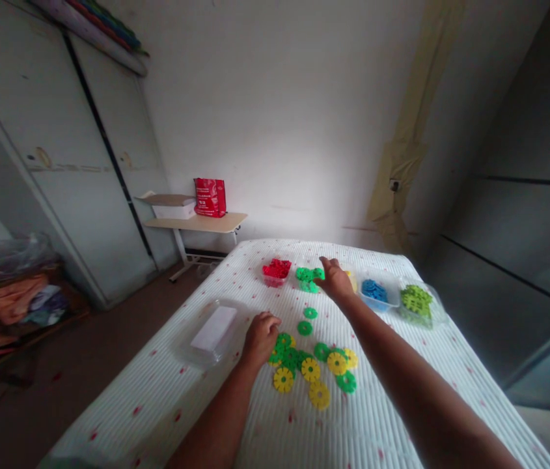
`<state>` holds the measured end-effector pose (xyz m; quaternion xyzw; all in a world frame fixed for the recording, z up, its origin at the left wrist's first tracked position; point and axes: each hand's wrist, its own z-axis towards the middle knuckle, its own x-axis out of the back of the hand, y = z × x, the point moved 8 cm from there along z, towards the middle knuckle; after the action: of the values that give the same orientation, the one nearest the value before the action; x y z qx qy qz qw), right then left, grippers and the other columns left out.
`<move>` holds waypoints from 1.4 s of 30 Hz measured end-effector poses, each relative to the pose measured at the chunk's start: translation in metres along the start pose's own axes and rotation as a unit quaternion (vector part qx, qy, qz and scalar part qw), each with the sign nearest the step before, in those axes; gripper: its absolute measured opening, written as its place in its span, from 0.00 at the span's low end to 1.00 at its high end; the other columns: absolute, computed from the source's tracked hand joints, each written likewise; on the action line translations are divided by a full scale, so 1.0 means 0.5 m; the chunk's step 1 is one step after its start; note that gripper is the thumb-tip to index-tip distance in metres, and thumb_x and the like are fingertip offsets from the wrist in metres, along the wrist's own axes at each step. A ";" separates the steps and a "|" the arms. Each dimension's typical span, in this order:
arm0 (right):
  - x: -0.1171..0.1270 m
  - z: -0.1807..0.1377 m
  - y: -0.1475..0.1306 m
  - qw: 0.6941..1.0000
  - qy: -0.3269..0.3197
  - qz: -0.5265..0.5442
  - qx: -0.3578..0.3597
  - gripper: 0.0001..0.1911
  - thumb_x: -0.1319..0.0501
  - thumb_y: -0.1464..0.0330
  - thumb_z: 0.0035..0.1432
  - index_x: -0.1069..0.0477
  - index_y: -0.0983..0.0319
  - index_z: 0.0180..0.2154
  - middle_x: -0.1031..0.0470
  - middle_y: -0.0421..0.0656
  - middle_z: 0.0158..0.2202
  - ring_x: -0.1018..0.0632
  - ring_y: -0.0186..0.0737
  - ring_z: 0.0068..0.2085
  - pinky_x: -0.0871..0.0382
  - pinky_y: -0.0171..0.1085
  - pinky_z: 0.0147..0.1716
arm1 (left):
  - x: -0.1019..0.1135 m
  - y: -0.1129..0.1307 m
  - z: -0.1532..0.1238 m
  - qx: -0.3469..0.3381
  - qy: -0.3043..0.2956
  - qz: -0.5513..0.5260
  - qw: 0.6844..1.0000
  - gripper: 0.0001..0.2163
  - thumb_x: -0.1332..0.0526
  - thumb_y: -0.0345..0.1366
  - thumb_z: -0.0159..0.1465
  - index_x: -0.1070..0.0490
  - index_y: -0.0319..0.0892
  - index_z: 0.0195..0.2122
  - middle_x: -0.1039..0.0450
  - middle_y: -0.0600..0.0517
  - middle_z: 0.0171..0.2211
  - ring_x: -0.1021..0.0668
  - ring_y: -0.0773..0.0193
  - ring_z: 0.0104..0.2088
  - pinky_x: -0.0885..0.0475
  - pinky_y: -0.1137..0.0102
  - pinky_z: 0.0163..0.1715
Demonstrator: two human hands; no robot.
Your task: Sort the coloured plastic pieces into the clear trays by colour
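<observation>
My left hand (260,335) rests on the white patterned bed cover (167,397), fingers curled down onto the left edge of a pile of green and yellow plastic discs (311,371). My right hand (334,279) reaches far forward over the small tub of green discs (306,279), fingers bent downward; whether it holds a disc is hidden. Two loose green discs (307,320) lie between my hands. A row of clear tubs runs along the far side: red pieces (276,270), green, blue pieces (375,291) and lime-green pieces (416,301).
An upturned clear lid or tray (213,331) lies left of my left hand. Beyond the bed stand a small table (196,223) with a red bag (210,197), a tall wardrobe (74,189) on the left, and clutter (6,299) on the floor.
</observation>
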<state>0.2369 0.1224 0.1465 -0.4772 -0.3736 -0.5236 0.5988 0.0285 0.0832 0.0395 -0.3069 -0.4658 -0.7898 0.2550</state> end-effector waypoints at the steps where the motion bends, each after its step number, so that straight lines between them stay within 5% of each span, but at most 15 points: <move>1: -0.005 -0.006 -0.002 1.000 -0.002 0.009 0.007 0.26 0.43 0.66 0.56 0.40 0.63 0.56 0.32 0.52 0.50 0.24 0.42 0.43 0.35 0.34 0.39 | 0.000 0.001 0.000 -0.001 -0.001 -0.002 1.000 0.13 0.48 0.21 0.54 0.26 0.40 0.32 0.27 0.50 0.34 0.27 0.64 0.43 0.35 0.69 0.49; 6: -0.075 -0.064 -0.017 0.995 -0.070 0.024 0.073 0.15 0.43 0.73 0.54 0.28 0.61 0.44 0.26 0.45 0.44 0.25 0.38 0.44 0.36 0.32 0.43 | -0.003 -0.002 0.002 0.006 -0.008 0.000 1.000 0.13 0.48 0.22 0.55 0.26 0.41 0.31 0.27 0.51 0.33 0.27 0.65 0.41 0.34 0.68 0.48; 12: -0.125 -0.097 -0.026 0.988 -0.110 0.027 0.109 0.19 0.44 0.77 0.50 0.27 0.60 0.45 0.26 0.45 0.45 0.25 0.39 0.44 0.34 0.33 0.43 | -0.003 -0.002 0.001 0.003 -0.006 0.000 1.000 0.14 0.48 0.21 0.54 0.26 0.41 0.32 0.27 0.51 0.33 0.27 0.65 0.41 0.34 0.68 0.48; 17: -0.153 -0.106 -0.044 0.975 -0.141 0.019 0.172 0.32 0.42 0.78 0.47 0.35 0.55 0.55 0.37 0.44 0.59 0.28 0.40 0.50 0.34 0.35 0.46 | -0.002 -0.003 0.001 0.008 -0.004 0.005 1.000 0.13 0.48 0.21 0.54 0.26 0.42 0.31 0.27 0.51 0.33 0.27 0.65 0.41 0.34 0.68 0.48; 21: -0.176 -0.110 -0.052 0.967 -0.165 0.003 0.196 0.26 0.41 0.74 0.49 0.32 0.55 0.52 0.33 0.44 0.56 0.27 0.43 0.48 0.33 0.37 0.44 | -0.004 -0.005 0.000 0.005 -0.004 0.005 1.000 0.13 0.48 0.21 0.54 0.26 0.42 0.31 0.27 0.51 0.33 0.27 0.65 0.41 0.34 0.68 0.47; 29: -0.159 -0.120 -0.038 0.973 -0.155 -0.039 0.163 0.18 0.42 0.72 0.51 0.29 0.62 0.45 0.27 0.50 0.43 0.24 0.42 0.39 0.32 0.35 0.36 | 0.000 -0.002 -0.001 -0.009 0.009 0.003 1.000 0.13 0.48 0.21 0.53 0.26 0.41 0.31 0.27 0.51 0.33 0.27 0.65 0.40 0.33 0.69 0.46; 36: -0.142 -0.128 -0.037 0.975 -0.152 -0.058 0.149 0.13 0.46 0.69 0.56 0.27 0.64 0.41 0.26 0.52 0.41 0.23 0.44 0.38 0.33 0.36 0.34 | -0.006 -0.007 0.000 -0.018 0.014 -0.006 1.000 0.14 0.48 0.20 0.52 0.26 0.40 0.31 0.27 0.51 0.32 0.26 0.64 0.40 0.33 0.68 0.46; 42: -0.136 -0.141 -0.072 0.969 -0.162 -0.022 0.183 0.17 0.47 0.65 0.58 0.30 0.60 0.48 0.27 0.46 0.45 0.25 0.39 0.42 0.35 0.32 0.38 | -0.002 -0.003 0.001 -0.017 0.019 -0.010 1.000 0.14 0.48 0.20 0.53 0.26 0.41 0.30 0.27 0.50 0.33 0.26 0.64 0.40 0.33 0.68 0.47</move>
<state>0.1859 0.0730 0.0700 -0.4298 -0.5655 -0.3751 0.5957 0.0282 0.0844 0.0382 -0.2916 -0.4504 -0.8060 0.2500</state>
